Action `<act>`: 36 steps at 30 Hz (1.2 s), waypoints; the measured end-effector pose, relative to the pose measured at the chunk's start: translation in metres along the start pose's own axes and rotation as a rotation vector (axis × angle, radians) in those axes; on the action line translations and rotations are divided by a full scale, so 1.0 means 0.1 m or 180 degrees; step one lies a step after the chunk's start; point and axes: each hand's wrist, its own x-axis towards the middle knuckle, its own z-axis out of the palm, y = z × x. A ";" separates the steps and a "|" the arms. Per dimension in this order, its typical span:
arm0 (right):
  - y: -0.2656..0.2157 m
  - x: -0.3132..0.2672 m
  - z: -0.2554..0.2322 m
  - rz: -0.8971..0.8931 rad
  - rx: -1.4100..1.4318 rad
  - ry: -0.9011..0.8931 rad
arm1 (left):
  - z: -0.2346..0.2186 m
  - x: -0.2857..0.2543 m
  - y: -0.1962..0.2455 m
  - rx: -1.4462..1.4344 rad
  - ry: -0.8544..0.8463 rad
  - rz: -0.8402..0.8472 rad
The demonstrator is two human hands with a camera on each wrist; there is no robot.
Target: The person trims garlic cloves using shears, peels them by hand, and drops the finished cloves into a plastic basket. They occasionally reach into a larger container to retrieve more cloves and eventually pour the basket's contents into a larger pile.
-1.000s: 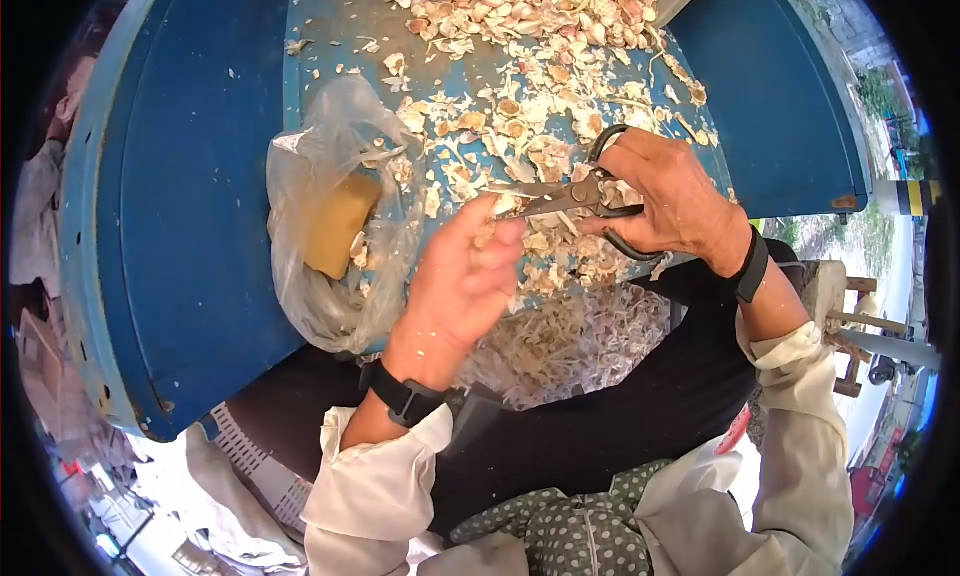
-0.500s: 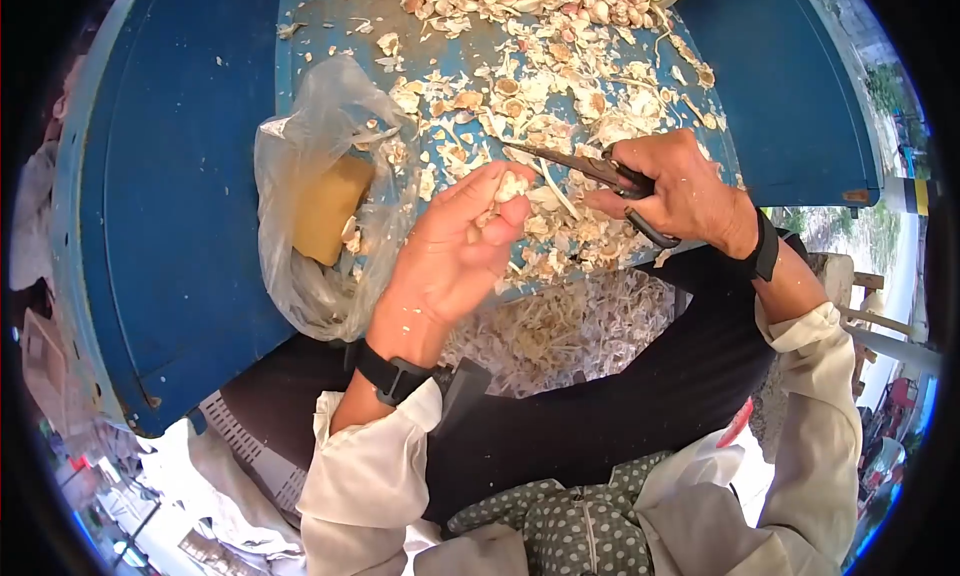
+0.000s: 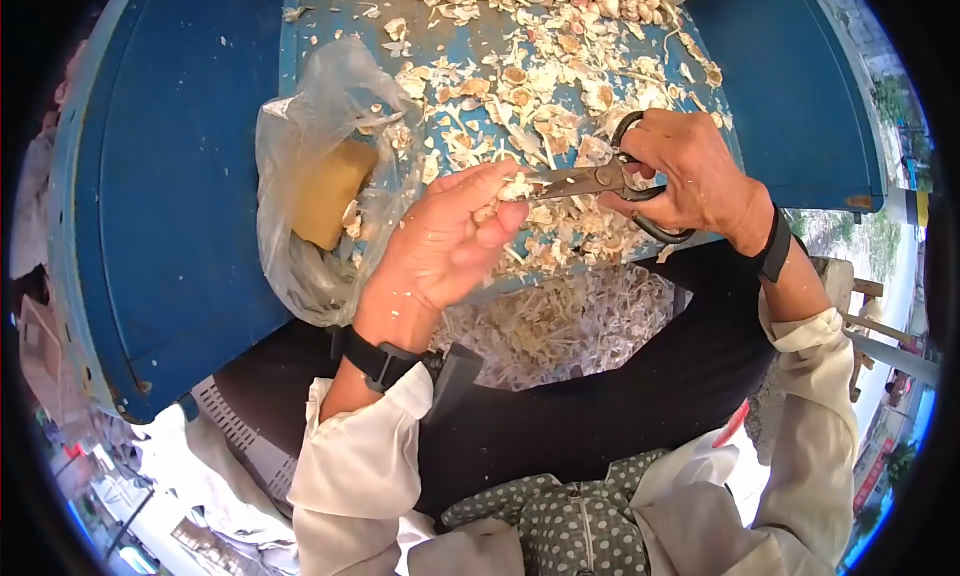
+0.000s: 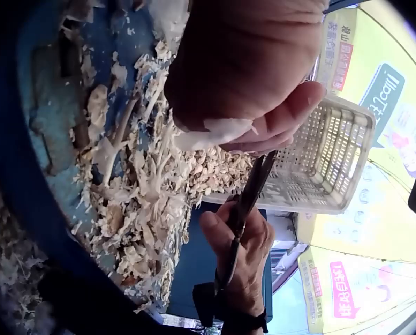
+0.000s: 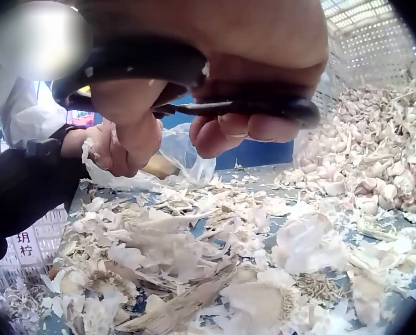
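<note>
I'm seeing left hand pinching garlic piece right of plastic bag; right hand, farther right of bag, is gripping scissors. Blades, clear of garlic half-second ago, are now meeting it: trimming probably resuming.

Blue side panel; yellow printed banner; bright daylight

The head camera looks down from above; close-in wrist cameras share the scissors.
</note>
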 end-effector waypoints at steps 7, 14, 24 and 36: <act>-0.08 -0.12 0.06 0.0471 0.0103 -0.0346 | 0.10 0.06 -0.10 0.0201 0.0104 0.0203; 0.33 -0.25 -0.02 0.1783 0.1076 0.0314 | 0.16 0.07 -0.12 0.0061 0.0088 0.0415; 2.08 -0.19 0.15 0.2832 0.0226 0.1281 | 0.18 0.11 -0.18 0.0299 0.0200 0.0233; 2.46 -0.04 0.34 0.2935 0.0621 0.1677 | 0.08 0.19 -0.21 0.0018 0.0960 0.0475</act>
